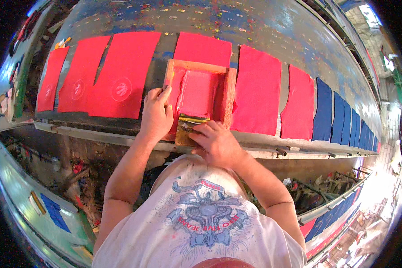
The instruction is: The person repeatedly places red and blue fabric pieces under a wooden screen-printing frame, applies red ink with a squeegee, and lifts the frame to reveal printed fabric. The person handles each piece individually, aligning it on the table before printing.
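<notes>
A wooden screen-printing frame (230, 96) lies on a red fabric panel (203, 48) in front of me, on the long table. My left hand (157, 111) grips the frame's left side, its fingers wrapped over the wood. At the frame's near end, my right hand (219, 142) holds a squeegee (187, 133), whose edge rests on the mesh (196, 91). Reddish ink shows along the inner edges of the mesh. To the left, three red panels (131, 58) bear a pale round print. A plain red panel (258, 89) lies just right of the frame.
Farther right lie another red panel (298, 105) and a row of several navy panels (323, 111). A metal rail (98, 134) runs along the table's near edge. Behind me stand other tables, one with a blue cloth (54, 212). The grey tabletop (272, 31) is ink-stained.
</notes>
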`<state>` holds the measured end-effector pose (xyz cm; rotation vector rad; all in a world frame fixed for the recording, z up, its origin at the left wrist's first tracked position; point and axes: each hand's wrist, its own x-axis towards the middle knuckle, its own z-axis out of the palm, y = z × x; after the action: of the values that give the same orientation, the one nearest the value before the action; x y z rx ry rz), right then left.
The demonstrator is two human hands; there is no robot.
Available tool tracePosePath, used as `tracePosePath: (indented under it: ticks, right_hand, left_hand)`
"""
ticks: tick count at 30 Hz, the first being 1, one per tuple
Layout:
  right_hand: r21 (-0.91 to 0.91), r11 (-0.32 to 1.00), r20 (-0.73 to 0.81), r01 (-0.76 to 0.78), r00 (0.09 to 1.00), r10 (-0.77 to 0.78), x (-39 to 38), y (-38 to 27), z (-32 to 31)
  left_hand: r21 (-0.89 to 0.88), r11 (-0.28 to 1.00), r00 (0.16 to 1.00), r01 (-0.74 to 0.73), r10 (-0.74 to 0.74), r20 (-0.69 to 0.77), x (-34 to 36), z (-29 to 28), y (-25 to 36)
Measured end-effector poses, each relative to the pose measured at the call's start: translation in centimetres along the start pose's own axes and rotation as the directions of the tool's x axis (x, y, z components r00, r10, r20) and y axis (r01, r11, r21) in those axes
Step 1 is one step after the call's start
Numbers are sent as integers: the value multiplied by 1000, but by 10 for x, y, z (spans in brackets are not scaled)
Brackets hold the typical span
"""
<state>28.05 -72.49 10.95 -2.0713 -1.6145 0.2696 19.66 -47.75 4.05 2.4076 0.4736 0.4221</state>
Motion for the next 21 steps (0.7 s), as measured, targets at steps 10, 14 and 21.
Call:
tracePosePath:
  ticks: [10,14,21]
  right_hand:
    - [-231,919,36,-319,941,336,152,159,-44]
    - [-319,927,324,-196,897,301,197,202,-41]
    - [58,916,535,-397,787,307,216,245,-57]
  left_hand:
    - [64,968,968,244,-238,-84,-7,5,8]
    - [190,920,931,344,-360,58,0,-8,12]
    - [93,967,971,239,-236,-41,-5,-17,19]
